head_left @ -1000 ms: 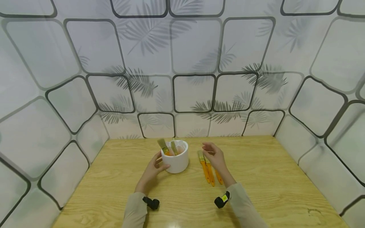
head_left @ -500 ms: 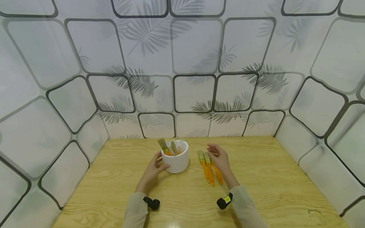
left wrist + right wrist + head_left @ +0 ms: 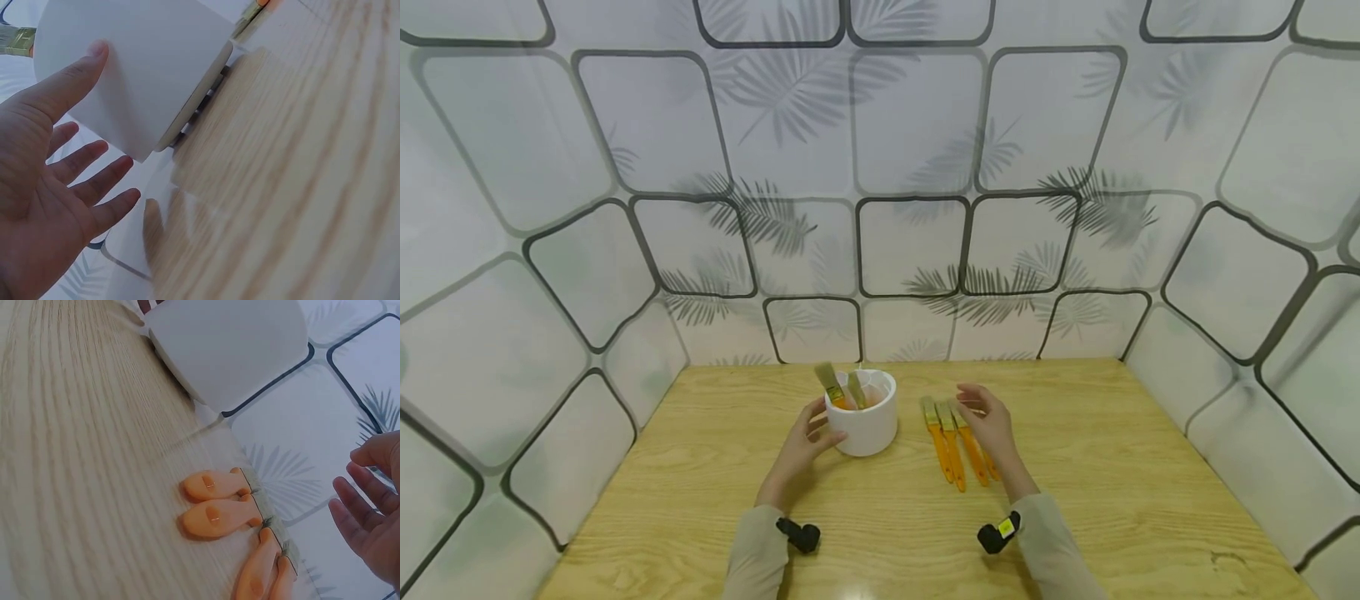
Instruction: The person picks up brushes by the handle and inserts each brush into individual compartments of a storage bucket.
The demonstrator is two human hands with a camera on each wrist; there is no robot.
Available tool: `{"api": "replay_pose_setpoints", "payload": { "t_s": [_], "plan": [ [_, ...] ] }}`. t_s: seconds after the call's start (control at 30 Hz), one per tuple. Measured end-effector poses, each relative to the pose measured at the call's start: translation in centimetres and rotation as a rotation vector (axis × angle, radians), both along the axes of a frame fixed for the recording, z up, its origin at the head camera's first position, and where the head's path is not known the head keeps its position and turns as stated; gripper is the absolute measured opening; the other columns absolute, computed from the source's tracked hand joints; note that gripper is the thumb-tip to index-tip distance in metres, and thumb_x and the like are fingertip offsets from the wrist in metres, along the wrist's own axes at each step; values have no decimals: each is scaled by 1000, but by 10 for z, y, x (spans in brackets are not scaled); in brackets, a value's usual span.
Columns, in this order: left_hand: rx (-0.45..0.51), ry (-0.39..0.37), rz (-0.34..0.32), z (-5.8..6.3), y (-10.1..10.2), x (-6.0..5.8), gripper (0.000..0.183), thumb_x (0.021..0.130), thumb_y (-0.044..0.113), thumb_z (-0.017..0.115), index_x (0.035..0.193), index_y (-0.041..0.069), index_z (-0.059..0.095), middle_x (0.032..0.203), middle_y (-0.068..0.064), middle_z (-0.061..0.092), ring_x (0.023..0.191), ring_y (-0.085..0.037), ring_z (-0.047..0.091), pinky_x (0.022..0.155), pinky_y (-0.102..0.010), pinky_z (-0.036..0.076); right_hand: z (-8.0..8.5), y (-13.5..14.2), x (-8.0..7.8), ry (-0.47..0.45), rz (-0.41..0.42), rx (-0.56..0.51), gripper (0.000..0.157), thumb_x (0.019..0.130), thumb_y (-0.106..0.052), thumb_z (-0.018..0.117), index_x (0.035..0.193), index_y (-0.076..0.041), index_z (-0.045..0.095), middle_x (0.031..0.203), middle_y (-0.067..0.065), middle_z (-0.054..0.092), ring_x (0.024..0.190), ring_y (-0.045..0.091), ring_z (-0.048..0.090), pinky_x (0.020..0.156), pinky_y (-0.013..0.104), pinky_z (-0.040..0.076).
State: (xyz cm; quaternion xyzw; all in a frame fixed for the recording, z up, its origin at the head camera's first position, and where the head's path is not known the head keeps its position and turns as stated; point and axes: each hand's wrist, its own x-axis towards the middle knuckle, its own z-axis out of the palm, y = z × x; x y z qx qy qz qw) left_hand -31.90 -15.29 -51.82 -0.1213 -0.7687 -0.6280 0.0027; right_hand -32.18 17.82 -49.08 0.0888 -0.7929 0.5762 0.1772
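Observation:
A white round pot (image 3: 871, 432) stands on the table with two flat paintbrushes in it, a left paintbrush (image 3: 829, 380) and a right paintbrush (image 3: 855, 390), bristles up. My left hand (image 3: 801, 448) rests at its left side. In the left wrist view, the thumb of that left hand (image 3: 53, 175) touches the wall of the pot (image 3: 137, 69), and its fingers are loosely extended. Several orange-handled paintbrushes (image 3: 955, 457) lie in a row right of the pot, bristles away from me. My right hand (image 3: 991, 423) is over the rightmost one, partly hiding it; no object shows in its relaxed fingers.
The pale wooden table (image 3: 1112, 492) reaches back to a patterned curtain (image 3: 910, 250) that also closes in both sides. A black wrist camera (image 3: 797, 534) sits on the left sleeve, another wrist camera (image 3: 998, 533) on the right sleeve.
My right hand has shifted to the right across the lying paintbrushes, uncovering more of them. The left hand and the pot have stayed in place.

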Motion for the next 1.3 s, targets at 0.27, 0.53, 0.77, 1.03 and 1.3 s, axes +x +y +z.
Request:
{"api": "replay_pose_setpoints", "payload": {
  "t_s": [0.27, 0.53, 0.77, 1.03, 1.3],
  "plan": [
    [2, 2, 11, 0, -2, 0, 72, 82, 17, 72, 142, 15, 32, 144, -17, 33, 128, -39, 39, 103, -52, 38, -4, 6, 1, -26, -2, -37, 30, 88, -9, 63, 117, -3, 60, 109, 21, 62, 98, 31, 60, 76, 17, 52],
    [5, 27, 4, 0, -4, -2, 68, 83, 15, 70, 141, 10, 34, 141, -20, 36, 128, -41, 39, 107, -54, 31, -5, 12, 1, -68, -43, -51, 32, 87, -3, 63, 119, 0, 59, 110, 22, 61, 100, 34, 60, 75, 14, 50],
    [-19, 7, -19, 18, -3, 9, 67, 84, 11, 69, 141, 6, 33, 140, -23, 36, 127, -42, 39, 107, -55, 30, -6, 19, 1, -82, -80, -16, 30, 86, -1, 63, 116, 1, 60, 109, 23, 61, 98, 34, 60, 77, 25, 54],
    [-17, 26, 4, -3, -3, -3, 69, 82, 17, 71, 141, 13, 36, 140, -19, 38, 126, -39, 42, 104, -53, 36, -13, 24, 0, -127, -126, 45, 30, 87, -2, 62, 117, 1, 60, 109, 22, 62, 97, 34, 60, 79, 32, 54],
    [-21, 2, 4, -1, -3, -1, 70, 83, 17, 71, 142, 15, 34, 142, -18, 36, 127, -41, 40, 105, -55, 33, -15, 26, 1, -164, -139, 36, 31, 86, -1, 62, 117, 2, 60, 109, 23, 62, 98, 36, 60, 76, 31, 56]
  ]
}}
